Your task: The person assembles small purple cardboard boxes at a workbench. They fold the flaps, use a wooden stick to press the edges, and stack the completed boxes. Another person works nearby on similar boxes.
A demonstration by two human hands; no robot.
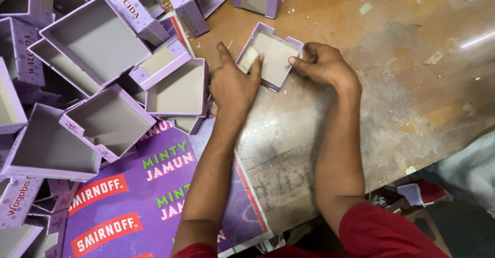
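Both hands are holding a small lilac box tray (271, 56) on the worn worktop (392, 82): left grip (234, 80) pinching a pale scrap (248, 59), right grip (322, 63) clasping its edge. Piled trays (98, 39) are crowding left of the grips, over a purple printed sheet (139, 201).

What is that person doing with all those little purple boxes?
A person is working on one small purple box tray on a worn wooden table. The left hand presses a small pale block inside the tray, while the right hand steadies its edge. A heap of similar open trays lies to the left, and a flat purple printed sheet sits nearer the person.
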